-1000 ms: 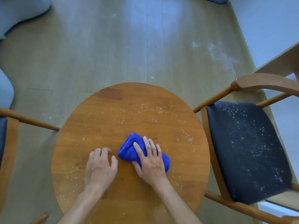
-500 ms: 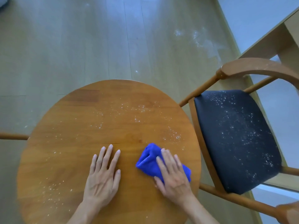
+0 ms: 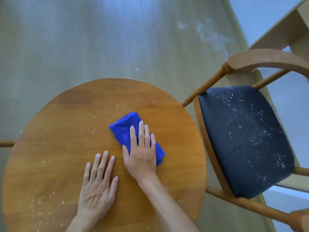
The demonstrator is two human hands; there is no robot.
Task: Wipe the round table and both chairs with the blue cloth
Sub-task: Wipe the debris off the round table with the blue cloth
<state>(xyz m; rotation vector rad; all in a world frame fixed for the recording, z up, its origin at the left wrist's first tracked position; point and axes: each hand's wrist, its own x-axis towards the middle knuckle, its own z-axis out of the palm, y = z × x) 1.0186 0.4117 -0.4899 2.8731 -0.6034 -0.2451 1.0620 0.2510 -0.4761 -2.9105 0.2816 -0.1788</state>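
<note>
The right hand [image 3: 142,154] presses the cloth [image 3: 124,129] flat-fingered on mid-table [image 3: 50,124]; the left hand [image 3: 98,183] rests spread beside it. Crumbs remain left of and beyond the cloth, and the chair [image 3: 242,139] seat looks unwiped: early going.

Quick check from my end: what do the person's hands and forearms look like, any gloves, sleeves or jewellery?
Both hands, left and right, are bare: no gloves, rings or watch visible. Both forearms are uncovered to the frame edge, with no sleeve in view.
</note>
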